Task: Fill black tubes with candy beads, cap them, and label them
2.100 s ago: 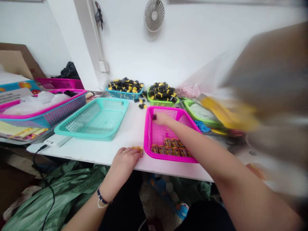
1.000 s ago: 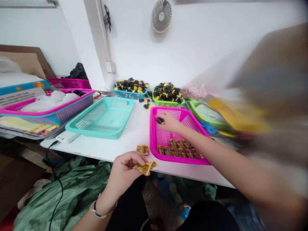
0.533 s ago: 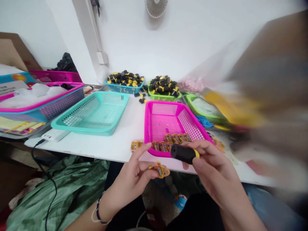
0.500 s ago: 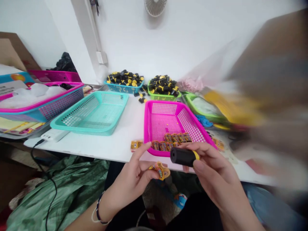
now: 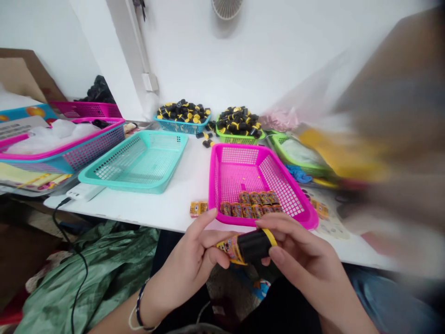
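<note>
As my left hand (image 5: 187, 264) pinches a yellow printed-paper wrapper (image 5: 229, 249) onto a black yellow-rimmed cylinder (image 5: 255, 246) gripped in my right hand (image 5: 299, 250), fitting seems underway, wanting a further push.

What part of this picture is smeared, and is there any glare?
In the head view, the right side dissolves into a blur too smeared to identify, while the left hand and right hand stay sharp; light is soft, with no harsh glare.
</note>
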Demonstrator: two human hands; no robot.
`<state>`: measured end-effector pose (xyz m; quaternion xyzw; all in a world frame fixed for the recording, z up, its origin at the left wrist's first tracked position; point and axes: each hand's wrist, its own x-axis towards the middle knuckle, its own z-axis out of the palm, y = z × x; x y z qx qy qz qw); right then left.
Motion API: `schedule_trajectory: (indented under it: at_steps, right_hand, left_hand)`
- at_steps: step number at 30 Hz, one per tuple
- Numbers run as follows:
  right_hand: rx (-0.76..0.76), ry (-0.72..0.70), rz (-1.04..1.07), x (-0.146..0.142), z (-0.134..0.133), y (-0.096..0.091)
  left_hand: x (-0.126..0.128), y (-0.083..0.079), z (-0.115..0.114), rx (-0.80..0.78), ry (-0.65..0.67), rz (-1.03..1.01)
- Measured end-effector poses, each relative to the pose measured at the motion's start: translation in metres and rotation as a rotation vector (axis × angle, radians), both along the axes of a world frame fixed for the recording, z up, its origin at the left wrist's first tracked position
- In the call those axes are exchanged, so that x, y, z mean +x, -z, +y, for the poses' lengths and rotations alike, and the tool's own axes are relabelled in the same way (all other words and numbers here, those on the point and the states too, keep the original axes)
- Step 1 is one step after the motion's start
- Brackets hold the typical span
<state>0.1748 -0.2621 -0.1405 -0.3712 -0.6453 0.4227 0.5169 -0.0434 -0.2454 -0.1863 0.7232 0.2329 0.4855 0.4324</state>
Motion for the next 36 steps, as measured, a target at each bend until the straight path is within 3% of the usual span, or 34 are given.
schedule_trajectory:
  at_steps: [6, 10, 17, 20, 26, 33, 36]
  right_hand:
    - [0.083, -0.001, -0.177, 0.006, -0.003, 0.005]
    - [0.077, -0.005, -0.174, 0.005, -0.006, 0.010]
    - [0.043, -0.037, -0.113, -0.004, -0.008, 0.020]
    - [0.030, -0.050, -0.123, -0.005, -0.009, 0.023]
    - [0.029, 0.055, -0.025, -0.010, -0.013, 0.023]
    - [0.075, 0.228, -0.151, -0.015, -0.011, 0.023]
    - [0.191, 0.292, -0.237, -0.011, -0.013, 0.024]
  left_hand:
    - [0.004, -0.008, -0.007, -0.095, -0.018, -0.101]
    - [0.009, -0.008, -0.007, -0.119, -0.044, -0.153]
    - [0.009, 0.004, -0.010, 0.027, -0.153, 0.014]
    - [0.008, 0.001, -0.008, 0.086, -0.152, 0.098]
    - [0.004, -0.019, 0.006, 0.160, -0.138, 0.278]
    - [0.008, -0.010, -0.002, 0.442, -0.326, 0.256]
    - [0.010, -0.009, -0.002, 0.394, -0.388, 0.216]
